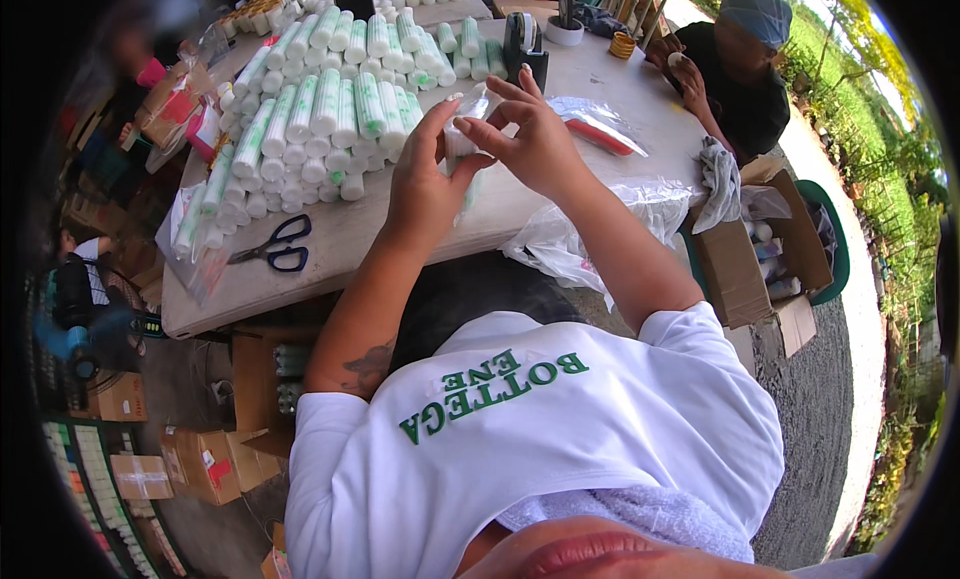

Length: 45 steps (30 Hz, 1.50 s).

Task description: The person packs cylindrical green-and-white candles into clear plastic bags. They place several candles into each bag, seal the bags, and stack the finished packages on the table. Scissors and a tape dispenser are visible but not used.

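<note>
Raised over the near edge of the table, my left hand [420, 179] is closed around a white cylinder in clear plastic wrap [466, 144]. My right hand [535, 144] meets it from the other side, its thumb and a finger pinched at the top of the wrap. Its other fingers are lifted away, and part of the cylinder is hidden by both hands. To the left lies a large pile of white wrapped cylinders [345, 109] with green markings, stacked on their sides. Dark-handled scissors [280, 249] rest on the table in front of the pile.
A black tape dispenser [523, 49] stands beyond my hands. Flat red-and-clear packaging [605, 134] lies on the table [655, 89], and loose clear plastic [600, 239] hangs over its edge. A grey cloth [718, 184] and cardboard box [735, 264] are at right, near a co-worker [750, 79].
</note>
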Each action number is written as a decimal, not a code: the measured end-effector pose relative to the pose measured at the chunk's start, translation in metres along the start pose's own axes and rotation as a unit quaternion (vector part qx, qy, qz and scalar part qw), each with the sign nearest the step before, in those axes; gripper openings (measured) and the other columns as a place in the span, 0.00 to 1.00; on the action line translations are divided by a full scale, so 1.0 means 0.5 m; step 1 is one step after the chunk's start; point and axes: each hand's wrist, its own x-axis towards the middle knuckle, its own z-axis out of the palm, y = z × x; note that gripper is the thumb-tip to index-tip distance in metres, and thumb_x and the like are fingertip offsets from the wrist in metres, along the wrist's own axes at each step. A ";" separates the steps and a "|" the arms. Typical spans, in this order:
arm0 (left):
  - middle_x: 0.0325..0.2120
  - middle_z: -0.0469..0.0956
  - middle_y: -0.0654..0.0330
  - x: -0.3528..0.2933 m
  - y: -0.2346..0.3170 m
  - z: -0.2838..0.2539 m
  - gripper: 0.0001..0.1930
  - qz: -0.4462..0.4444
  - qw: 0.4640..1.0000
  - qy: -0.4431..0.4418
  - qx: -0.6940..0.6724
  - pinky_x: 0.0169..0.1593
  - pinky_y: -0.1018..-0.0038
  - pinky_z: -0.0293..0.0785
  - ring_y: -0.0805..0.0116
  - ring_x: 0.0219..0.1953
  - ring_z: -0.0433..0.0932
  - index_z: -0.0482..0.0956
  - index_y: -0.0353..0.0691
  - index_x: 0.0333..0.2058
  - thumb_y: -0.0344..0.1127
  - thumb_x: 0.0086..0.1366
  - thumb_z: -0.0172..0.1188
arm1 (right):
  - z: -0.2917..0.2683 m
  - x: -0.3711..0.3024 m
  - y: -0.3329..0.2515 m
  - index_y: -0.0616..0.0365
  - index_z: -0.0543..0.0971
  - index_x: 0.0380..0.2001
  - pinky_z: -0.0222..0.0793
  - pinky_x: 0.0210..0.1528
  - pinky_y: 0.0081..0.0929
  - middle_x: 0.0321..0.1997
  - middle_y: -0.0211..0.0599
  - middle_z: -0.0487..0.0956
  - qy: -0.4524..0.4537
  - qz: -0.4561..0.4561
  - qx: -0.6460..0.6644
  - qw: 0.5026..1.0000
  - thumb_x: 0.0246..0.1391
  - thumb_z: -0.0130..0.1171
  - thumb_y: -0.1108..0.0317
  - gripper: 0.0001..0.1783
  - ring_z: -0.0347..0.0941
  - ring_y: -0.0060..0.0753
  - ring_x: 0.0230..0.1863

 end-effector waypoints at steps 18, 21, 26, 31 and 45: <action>0.52 0.65 0.48 -0.024 -0.122 0.014 0.29 -0.048 0.995 0.069 -0.050 0.55 0.66 0.69 0.61 0.53 0.70 0.57 0.34 0.57 0.28 0.62 0.63 | 0.086 -0.100 0.209 0.57 0.65 0.55 0.49 0.69 0.46 0.67 0.56 0.58 0.040 -0.074 -0.161 0.983 0.44 0.69 0.59 0.36 0.49 0.56 0.71; 0.51 0.65 0.46 -0.052 -0.144 0.004 0.28 -0.085 0.988 0.099 -0.079 0.53 0.69 0.71 0.63 0.50 0.71 0.54 0.34 0.57 0.27 0.65 0.59 | 0.080 -0.104 0.212 0.58 0.69 0.53 0.54 0.67 0.41 0.63 0.53 0.65 0.031 -0.057 -0.123 0.990 0.46 0.66 0.62 0.31 0.57 0.53 0.67; 0.50 0.65 0.46 -0.111 -0.176 -0.010 0.27 -0.110 0.984 0.121 -0.067 0.52 0.69 0.72 0.62 0.50 0.71 0.53 0.33 0.56 0.28 0.65 0.58 | 0.056 -0.101 0.194 0.60 0.74 0.48 0.61 0.62 0.38 0.54 0.48 0.75 -0.053 -0.027 -0.102 0.993 0.46 0.64 0.64 0.24 0.68 0.52 0.57; 0.50 0.65 0.47 -0.106 -0.175 0.006 0.27 -0.101 0.990 0.076 -0.068 0.51 0.69 0.72 0.62 0.50 0.71 0.53 0.33 0.56 0.30 0.65 0.59 | 0.059 -0.101 0.221 0.61 0.74 0.48 0.59 0.62 0.40 0.54 0.46 0.75 -0.022 -0.090 -0.075 0.993 0.44 0.58 0.69 0.24 0.69 0.48 0.56; 0.53 0.63 0.46 -0.110 -0.167 -0.005 0.28 -0.116 0.987 0.074 -0.079 0.52 0.68 0.72 0.60 0.51 0.71 0.53 0.34 0.57 0.29 0.65 0.58 | 0.051 -0.106 0.214 0.59 0.70 0.54 0.61 0.62 0.40 0.55 0.49 0.73 0.010 -0.019 0.021 1.000 0.48 0.51 0.72 0.26 0.69 0.49 0.57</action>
